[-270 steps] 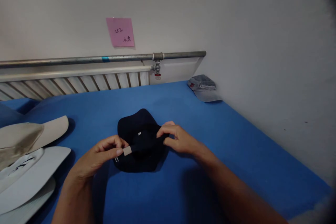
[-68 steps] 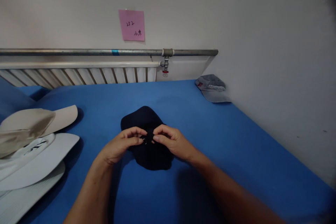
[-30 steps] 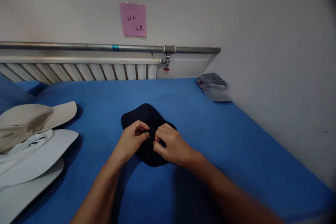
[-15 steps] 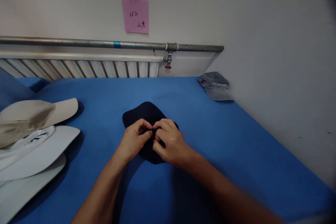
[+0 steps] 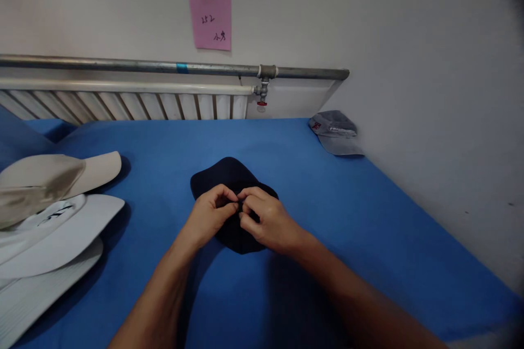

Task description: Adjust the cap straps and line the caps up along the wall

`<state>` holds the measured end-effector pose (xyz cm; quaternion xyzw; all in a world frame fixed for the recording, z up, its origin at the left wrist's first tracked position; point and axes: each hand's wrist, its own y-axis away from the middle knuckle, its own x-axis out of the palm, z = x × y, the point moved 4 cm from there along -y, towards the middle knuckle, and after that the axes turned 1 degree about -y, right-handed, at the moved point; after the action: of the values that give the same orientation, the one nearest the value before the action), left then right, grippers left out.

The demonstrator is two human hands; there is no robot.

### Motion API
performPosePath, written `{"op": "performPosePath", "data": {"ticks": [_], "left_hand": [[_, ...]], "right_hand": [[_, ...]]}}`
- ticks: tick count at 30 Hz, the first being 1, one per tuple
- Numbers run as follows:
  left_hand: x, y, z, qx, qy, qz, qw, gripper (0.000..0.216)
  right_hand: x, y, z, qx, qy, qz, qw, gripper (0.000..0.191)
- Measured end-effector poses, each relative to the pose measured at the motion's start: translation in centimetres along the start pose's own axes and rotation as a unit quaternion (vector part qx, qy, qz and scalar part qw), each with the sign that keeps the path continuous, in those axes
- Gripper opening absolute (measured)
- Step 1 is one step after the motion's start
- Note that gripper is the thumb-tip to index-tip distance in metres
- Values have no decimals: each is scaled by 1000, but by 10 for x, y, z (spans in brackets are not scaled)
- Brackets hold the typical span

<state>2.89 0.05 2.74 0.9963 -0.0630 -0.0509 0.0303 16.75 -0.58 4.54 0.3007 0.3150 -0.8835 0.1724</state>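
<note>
A black baseball cap (image 5: pixel 227 173) lies on the blue surface in front of me, its brim toward the upper left. Over the middle of it, my left hand (image 5: pixel 210 215) pinches thumb and index finger on a dark part of the cap. My right hand (image 5: pixel 268 219) grips the same spot from the other side, fingers bent, its fingertips almost meeting those of the left. Which part of the cap lies between the fingertips is too dark and too covered to make out.
On the left lie a beige cap (image 5: pixel 100 170), a white cap (image 5: pixel 92 223) and a pale grey cap (image 5: pixel 49 292), overlapping. A grey cap (image 5: pixel 338 128) rests by the right wall. Behind the blue surface (image 5: pixel 368 262) are a radiator (image 5: pixel 151 104), a metal pipe (image 5: pixel 135 65) and a pink note (image 5: pixel 210 22).
Both hands stay at the same spot on the black cap. The right hand's fingers have shifted slightly, with the lower ones a little higher and more drawn together.
</note>
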Motion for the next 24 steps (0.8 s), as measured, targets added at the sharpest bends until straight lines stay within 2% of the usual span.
{"op": "performPosePath", "data": {"ticks": [6, 11, 16, 20, 24], "left_hand": [[-1, -1, 2, -5, 3, 8, 1000, 11], [-4, -2, 3, -20, 30, 8, 999, 11], [-6, -1, 3, -44, 17, -32, 998, 11], [-5, 0, 2, -45, 15, -32, 998, 12], [-6, -1, 3, -40, 7, -41, 998, 13]], "right_hand": [[-1, 0, 3, -31, 29, 21, 999, 13], [-1, 2, 5, -58, 72, 14, 996, 12], [-1, 2, 2, -54, 84, 4, 995, 14], [1, 2, 1, -58, 74, 28, 995, 12], [2, 2, -1, -59, 82, 22, 995, 10]]}}
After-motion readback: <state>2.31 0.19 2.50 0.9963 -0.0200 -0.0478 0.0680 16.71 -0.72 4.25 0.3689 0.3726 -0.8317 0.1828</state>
